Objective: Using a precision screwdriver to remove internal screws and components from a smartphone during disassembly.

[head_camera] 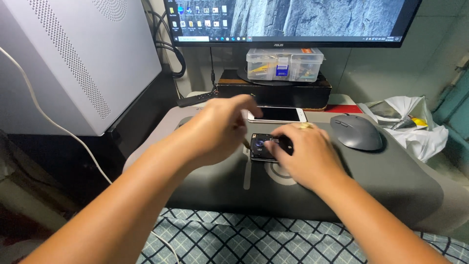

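Two bare hands meet over a small black square device [263, 146] that lies flat near the middle of a smooth grey desk mat [386, 181]. Its top shows a round blue spot and some small parts too fine to make out. The right hand [305, 154] rests on the device's right side, fingers curled down over its edge and pinning it to the mat; a gold ring [306, 125] sits on one finger. The left hand [220, 128] hovers just left of and above it, blurred, fingers bunched toward the thumb; a thin dark tip shows beneath them by the device's left edge, but I cannot tell what it is or how firmly it is pinched.

Just behind the device lies a white phone [277, 114] with a glossy dark screen. A rounded matte grey mouse [356, 131] sits to the right, near a crumpled white plastic bag [415, 128]. Further back, a clear plastic box [285, 64] of small parts stands on a flat black box [273, 91] under a monitor [293, 22]. A white case [73, 58] with perforated panels stands at left. Checked cloth [234, 239] covers the near edge.
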